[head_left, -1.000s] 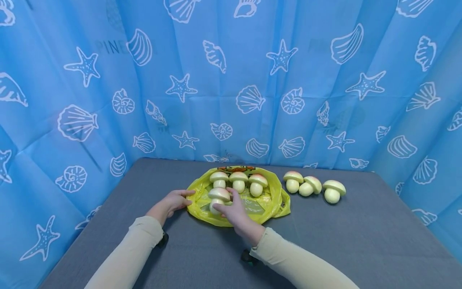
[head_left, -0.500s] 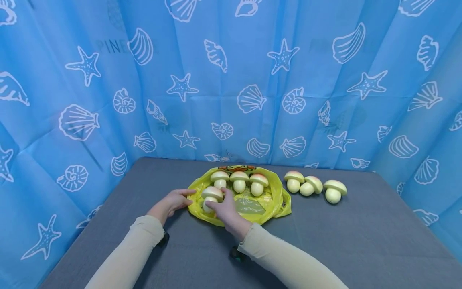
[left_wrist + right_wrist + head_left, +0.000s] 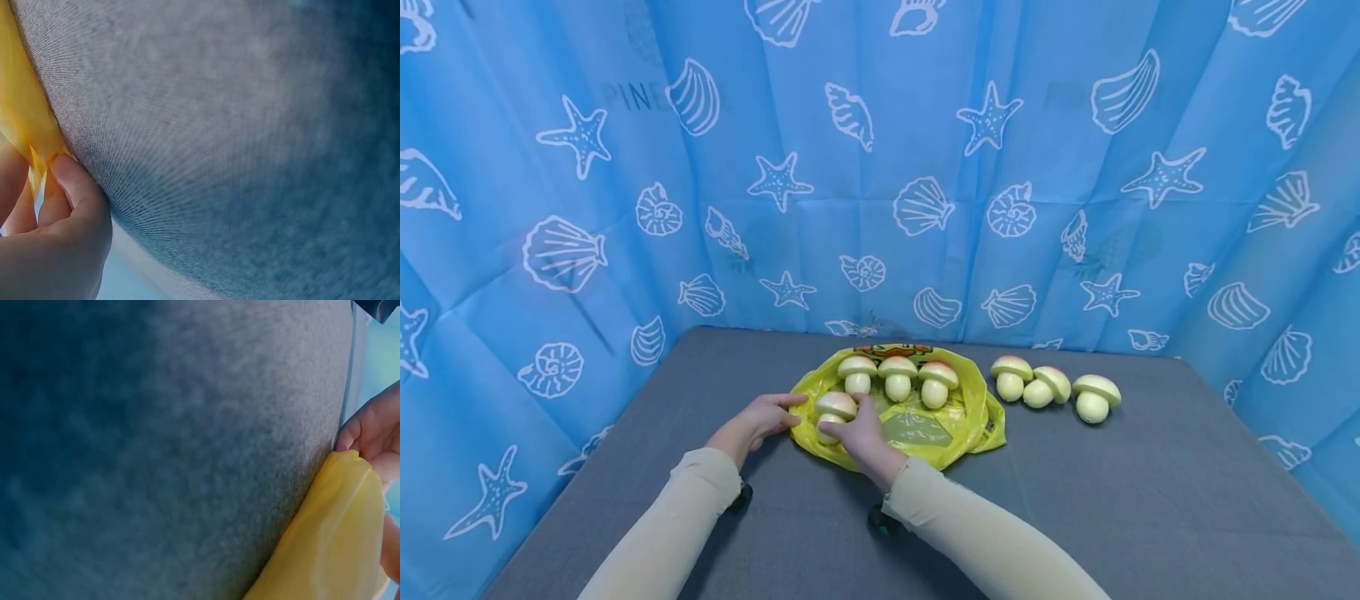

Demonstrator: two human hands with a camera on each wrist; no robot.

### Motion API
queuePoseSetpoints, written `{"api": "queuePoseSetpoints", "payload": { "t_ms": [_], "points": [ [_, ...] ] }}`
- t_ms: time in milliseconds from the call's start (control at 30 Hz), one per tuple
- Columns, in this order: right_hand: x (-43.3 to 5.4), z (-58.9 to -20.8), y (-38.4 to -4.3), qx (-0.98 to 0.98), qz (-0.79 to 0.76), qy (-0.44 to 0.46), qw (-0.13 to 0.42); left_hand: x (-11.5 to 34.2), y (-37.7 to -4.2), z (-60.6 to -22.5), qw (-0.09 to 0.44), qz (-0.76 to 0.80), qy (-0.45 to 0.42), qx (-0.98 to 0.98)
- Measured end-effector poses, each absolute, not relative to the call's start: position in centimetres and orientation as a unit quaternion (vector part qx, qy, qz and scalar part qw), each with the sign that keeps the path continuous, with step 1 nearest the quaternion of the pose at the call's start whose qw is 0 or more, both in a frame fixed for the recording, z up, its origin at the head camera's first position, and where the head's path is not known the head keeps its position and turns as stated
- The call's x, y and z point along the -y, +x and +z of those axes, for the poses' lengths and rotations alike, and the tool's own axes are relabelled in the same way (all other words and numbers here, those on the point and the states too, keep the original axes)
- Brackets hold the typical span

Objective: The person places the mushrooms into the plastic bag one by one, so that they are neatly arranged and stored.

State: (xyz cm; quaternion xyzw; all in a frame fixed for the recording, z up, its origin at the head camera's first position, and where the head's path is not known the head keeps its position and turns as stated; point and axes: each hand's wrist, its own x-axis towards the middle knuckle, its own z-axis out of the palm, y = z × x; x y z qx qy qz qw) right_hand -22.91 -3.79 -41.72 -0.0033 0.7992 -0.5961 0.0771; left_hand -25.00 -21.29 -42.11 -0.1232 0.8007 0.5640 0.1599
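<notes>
I have the right hand (image 3: 865, 433) over the yellow bag (image 3: 976, 404), its thumb and fingers curled round one mushroom (image 3: 837, 406). A second ago that mushroom was nearer the middle of the bag; half a second ago it was farther left, and now it is a touch farther left again and slightly lower in my head view, near the left rim. The right sleeve (image 3: 992, 533) has slid left along with it. From here I can't tell whether its stem touches the bag's floor.

The left hand (image 3: 760, 421) hasn't shifted: it pinches the bag's left edge between thumb and fingers, and my left wrist view shows the yellow plastic bunched between the tips. That leaves the two hands closer together than they were.

Inside the bag, along its back, the row of three mushrooms (image 3: 897, 368) stands upright as before. On the grey table (image 3: 1150, 483), to the right of the bag, I see three more, all unmoved: an upright one (image 3: 1011, 367), a tilted one (image 3: 1051, 385) just beside it, and the rightmost one (image 3: 1096, 387) a little apart.
</notes>
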Motion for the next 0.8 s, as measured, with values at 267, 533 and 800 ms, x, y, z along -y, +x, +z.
{"api": "queuePoseSetpoints", "payload": {
  "t_ms": [267, 533, 800],
  "points": [
    [3.21, -41.35, -22.8, -0.792, -0.602, -0.009, 0.098, 21.23, -24.68, -41.83, 0.163, 0.56, -0.118, -0.804],
    [3.07, -41.49, -22.77, -0.794, -0.601, -0.006, 0.086, 21.22, -24.68, -41.72, 0.166, 0.562, -0.114, -0.802],
    [3.52, -41.66, -23.11, -0.809, -0.582, -0.027, 0.083, 21.28, -24.67, -41.83, 0.168, 0.556, -0.126, -0.804]
  ]
}}
